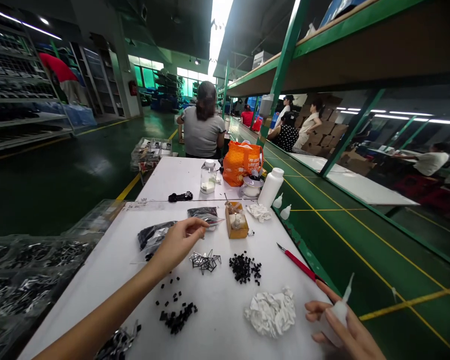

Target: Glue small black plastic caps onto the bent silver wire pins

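In the head view my left hand (185,235) hovers over the table with thumb and fingers pinched together; whatever may be between the fingertips is too small to make out. Below its fingertips lies a loose heap of thin metal frames (206,261). My right hand (345,325), at the lower right, is closed around a small white squeeze bottle (335,320) whose thin nozzle points upward. Left of that hand rests a crumpled white tissue (272,312). Small black pieces (244,267) form one pile mid-table, and more black pieces (178,315) are scattered nearer me.
A red-handled knife (298,262) lies along the right edge. Farther back stand a small yellow box (237,222), a white bottle (272,186), a clear jar (208,179) and an orange bag (242,162). Plastic bags (153,237) lie left; bins (30,285) flank the table. A person (202,127) sits ahead.
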The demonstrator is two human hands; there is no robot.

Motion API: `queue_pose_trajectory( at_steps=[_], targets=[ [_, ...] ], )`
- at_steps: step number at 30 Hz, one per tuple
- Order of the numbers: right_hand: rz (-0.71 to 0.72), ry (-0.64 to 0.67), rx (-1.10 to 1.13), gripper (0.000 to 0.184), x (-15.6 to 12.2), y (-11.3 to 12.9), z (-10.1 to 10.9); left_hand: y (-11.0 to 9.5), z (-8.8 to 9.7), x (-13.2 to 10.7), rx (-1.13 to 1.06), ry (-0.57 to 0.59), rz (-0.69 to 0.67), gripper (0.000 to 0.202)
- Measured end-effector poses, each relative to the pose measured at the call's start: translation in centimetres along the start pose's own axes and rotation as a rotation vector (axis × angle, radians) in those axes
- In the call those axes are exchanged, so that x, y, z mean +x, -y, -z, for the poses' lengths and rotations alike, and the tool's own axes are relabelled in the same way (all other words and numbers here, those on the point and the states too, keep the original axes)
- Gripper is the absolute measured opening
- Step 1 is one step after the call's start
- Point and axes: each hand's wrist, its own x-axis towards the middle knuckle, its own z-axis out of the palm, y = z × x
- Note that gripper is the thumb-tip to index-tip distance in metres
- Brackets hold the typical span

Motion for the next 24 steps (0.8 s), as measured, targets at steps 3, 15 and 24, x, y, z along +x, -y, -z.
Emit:
queue_pose_trajectory(
  at_steps=[3,15,24],
  targets=[
    [0.084,0.03,-0.018,0.079,0.3,0.2,-1.3,-0.7,-0.1,-2.1,-0.273,-0.003,0.186,0.022],
    [0.229,-0.05,-0.241,0.041,-1.7,-0.7,-2.4,-1.1,-12.1,-9.1,-0.252,0.101,0.192,0.042],
    [0.151,0.101,-0.221,0.043,-4.2,-1.1,-3.3,1.2,-13.5,-9.3,-0.056,0.1,0.084,0.007]
  ],
)
